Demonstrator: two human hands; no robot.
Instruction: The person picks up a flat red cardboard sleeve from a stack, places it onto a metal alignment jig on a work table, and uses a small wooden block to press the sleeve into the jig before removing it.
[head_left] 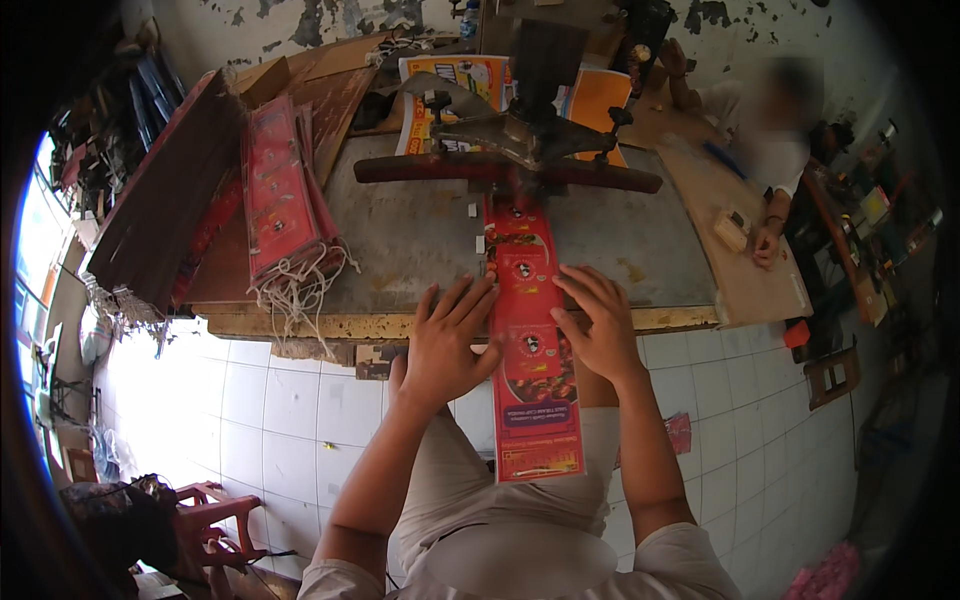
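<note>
A long red printed strip (527,318) lies lengthwise before me. Its far end is under the metal press (520,140), and its near end hangs past the table edge over my lap. My left hand (452,335) is at the strip's left edge, fingers stretched out on the table and thumb by the strip. Along the right edge rests my right hand (602,322), its fingers extended and touching or nearly touching the strip. Neither hand is closed round anything. Small white blocks (479,244) sit left of the strip, near the press.
At left lie a stack of red printed strips (283,190) with white strings and a dark brown bundle (165,200). Colourful printed sheets (455,75) are behind the press. Another person (765,130) sits at the right. A red stool (220,520) stands at lower left.
</note>
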